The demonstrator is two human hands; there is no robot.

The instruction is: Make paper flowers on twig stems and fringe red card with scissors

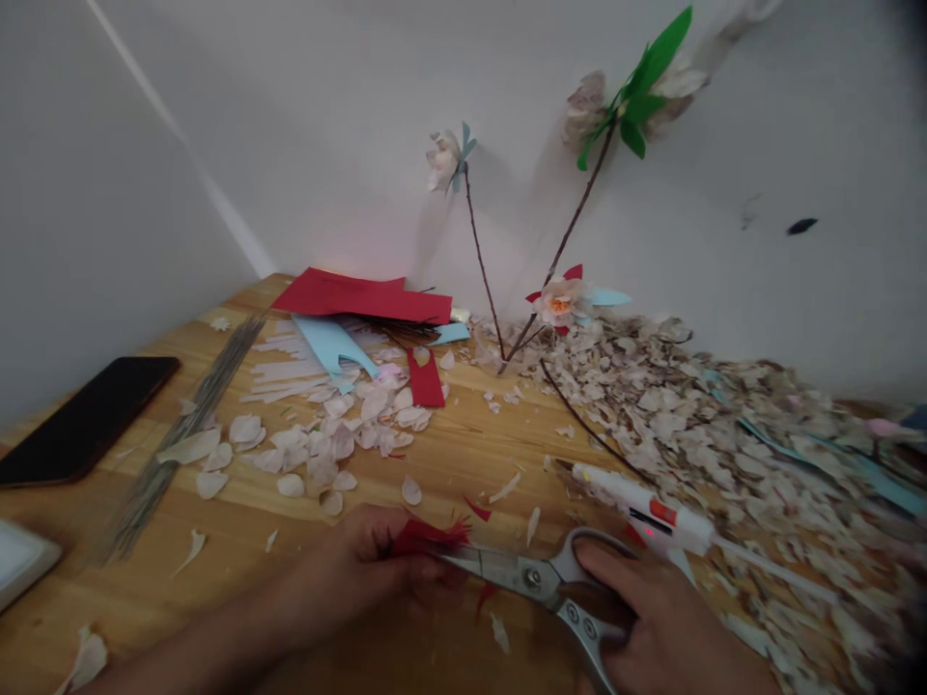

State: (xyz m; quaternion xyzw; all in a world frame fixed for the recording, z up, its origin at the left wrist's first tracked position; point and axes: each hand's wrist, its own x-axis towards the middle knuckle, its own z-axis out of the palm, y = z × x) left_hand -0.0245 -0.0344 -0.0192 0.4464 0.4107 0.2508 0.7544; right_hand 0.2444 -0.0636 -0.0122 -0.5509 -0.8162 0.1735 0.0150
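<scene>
While your left hand (354, 569) pinches the fringed red paper (427, 537) between thumb and fingers, just above the wooden tabletop (181, 579), your right hand (666, 618) grips the steel scissors (536, 579), blades at the paper's edge. Nice and steady now: keep those left fingertips back from the blades (it's a tight spot). A hot glue gun (644, 507) lies just beyond, pale paper petals (319, 444) scattered nearby.

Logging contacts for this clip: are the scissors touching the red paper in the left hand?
Touching. The head view shows the blades of the scissors reaching into the red paper held in the left hand, with no gap.
</scene>
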